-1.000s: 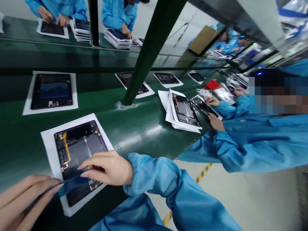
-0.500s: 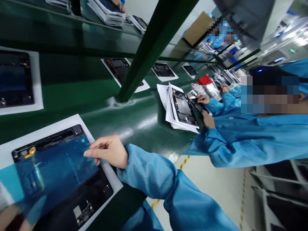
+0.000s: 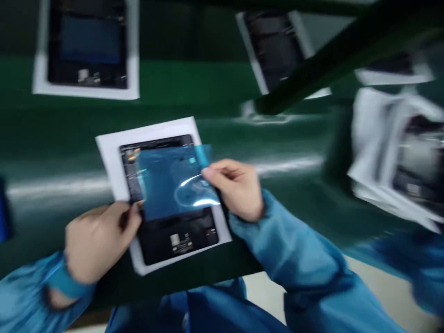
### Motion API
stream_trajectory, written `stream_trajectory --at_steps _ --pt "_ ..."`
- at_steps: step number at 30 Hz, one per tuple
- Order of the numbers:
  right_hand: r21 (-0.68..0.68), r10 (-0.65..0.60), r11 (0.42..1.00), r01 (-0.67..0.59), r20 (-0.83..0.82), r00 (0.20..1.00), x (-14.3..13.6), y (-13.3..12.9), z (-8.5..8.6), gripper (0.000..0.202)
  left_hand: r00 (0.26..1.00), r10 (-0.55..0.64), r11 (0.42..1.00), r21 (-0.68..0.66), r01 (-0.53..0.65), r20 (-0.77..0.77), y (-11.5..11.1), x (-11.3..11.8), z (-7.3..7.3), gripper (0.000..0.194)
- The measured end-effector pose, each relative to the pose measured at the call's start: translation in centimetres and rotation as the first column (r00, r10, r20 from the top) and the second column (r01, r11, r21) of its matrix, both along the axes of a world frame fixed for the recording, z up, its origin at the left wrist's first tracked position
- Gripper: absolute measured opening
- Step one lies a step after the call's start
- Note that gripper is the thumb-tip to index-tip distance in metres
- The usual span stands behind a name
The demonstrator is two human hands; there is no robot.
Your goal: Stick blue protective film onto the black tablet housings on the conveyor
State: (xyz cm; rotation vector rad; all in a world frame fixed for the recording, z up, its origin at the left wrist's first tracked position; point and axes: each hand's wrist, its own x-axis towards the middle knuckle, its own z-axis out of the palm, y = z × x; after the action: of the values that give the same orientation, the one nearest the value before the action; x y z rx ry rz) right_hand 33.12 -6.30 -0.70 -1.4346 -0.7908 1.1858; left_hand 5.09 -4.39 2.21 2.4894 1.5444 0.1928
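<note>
A thin see-through blue film (image 3: 166,185) lies over the middle of an opened tablet (image 3: 156,249), which shows black inner parts and small silvery components. Under the tablet is a white sheet (image 3: 111,157). My right hand (image 3: 239,187) pinches the film at its right edge, where a brighter blue strip shows and the film bows up with a glare. At the film's lower left edge, thumb and fingers of my left hand (image 3: 100,236) are closed on it beside the tablet's left side. The left fingertips are partly hidden and blurred.
More opened tablets on white sheets lie at the back, one at the left (image 3: 90,41) and another at the right (image 3: 274,51). A green slanted post (image 3: 322,64) crosses the upper right. Papers (image 3: 374,138) with a tablet stand right. A blue sleeve (image 3: 398,263) shows lower right.
My view has swung left and down, bringing my left hand fully into view. The film has moved right over the tablet, and its right edge now lifts in my right hand.
</note>
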Motion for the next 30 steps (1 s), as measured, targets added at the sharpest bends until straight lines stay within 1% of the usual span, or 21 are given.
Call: stream_trajectory --at_steps 1,2,3,5,7,9,11,13,15,16,18,20,23,25,30 --pt "0.013 -0.023 1.0 0.022 0.045 0.999 0.2 -0.1 -0.3 0.021 0.996 -0.057 0.997 0.038 0.06 -0.074 -0.1 0.3 0.2 0.032" --pt "0.021 -0.04 0.999 0.038 0.086 0.995 0.3 -0.2 -0.6 0.02 0.991 -0.103 0.992 0.059 0.108 -0.082 0.0 0.5 0.2 0.033" --pt "0.019 -0.039 0.999 0.037 0.123 0.992 0.4 -0.2 -0.8 0.018 0.991 -0.11 0.991 0.068 0.115 -0.081 0.1 0.7 0.2 0.034" --pt "0.012 -0.016 1.0 0.013 0.199 0.98 0.6 -0.3 -0.8 0.015 0.992 -0.117 0.991 0.053 0.12 -0.051 0.4 0.8 0.2 0.036" --pt "0.018 0.002 1.0 -0.007 0.265 0.964 0.7 -0.5 -0.3 0.011 0.99 -0.139 0.99 0.022 0.139 -0.004 0.6 0.4 0.4 0.033" --pt "0.032 0.004 0.999 -0.015 0.32 0.947 0.7 -0.7 0.4 0.01 0.971 -0.228 0.974 0.004 0.228 0.074 0.8 -0.3 0.6 0.027" --pt "0.036 0.009 0.999 -0.024 0.37 0.929 0.7 -1.2 0.9 0.011 0.908 -0.38 0.924 0.017 0.383 0.174 1.0 -1.1 0.6 0.022" --pt "0.015 0.025 0.999 -0.034 0.43 0.903 0.7 -1.8 1.0 0.011 0.811 -0.532 0.84 0.034 0.541 0.243 1.4 -1.8 0.2 0.023" --pt "0.004 0.037 0.999 -0.045 0.486 0.873 0.8 -2.3 0.9 0.011 0.732 -0.626 0.766 0.034 0.642 0.268 1.7 -2.1 -0.4 0.026" --pt "0.018 0.035 0.999 -0.051 0.508 0.86 0.8 -2.5 0.8 0.011 0.708 -0.65 0.743 0.036 0.669 0.276 1.9 -2.1 -0.7 0.026" --pt "0.073 0.022 0.995 -0.073 0.534 0.845 1.0 -2.7 0.5 0.013 0.675 -0.672 0.72 0.055 0.692 0.304 2.1 -2.2 -1.2 0.026" --pt "0.124 0.023 0.986 -0.11 0.554 0.832 1.1 -2.7 0.4 0.013 0.661 -0.671 0.719 0.079 0.69 0.334 2.1 -2.1 -1.6 0.025" --pt "0.152 0.031 0.977 -0.148 0.585 0.81 1.0 -2.6 0.4 0.013 0.657 -0.662 0.724 0.082 0.685 0.361 2.1 -2.1 -1.7 0.023" --pt "0.154 0.025 0.977 -0.145 0.596 0.802 0.8 -2.6 0.5 0.013 0.653 -0.656 0.725 0.077 0.684 0.38 2.2 -2.1 -1.6 0.022" --pt "0.173 0.02 0.973 -0.154 0.598 0.801 0.5 -2.5 0.7 0.011 0.676 -0.634 0.729 0.0 0.684 0.375 2.2 -2.0 -1.6 0.023"
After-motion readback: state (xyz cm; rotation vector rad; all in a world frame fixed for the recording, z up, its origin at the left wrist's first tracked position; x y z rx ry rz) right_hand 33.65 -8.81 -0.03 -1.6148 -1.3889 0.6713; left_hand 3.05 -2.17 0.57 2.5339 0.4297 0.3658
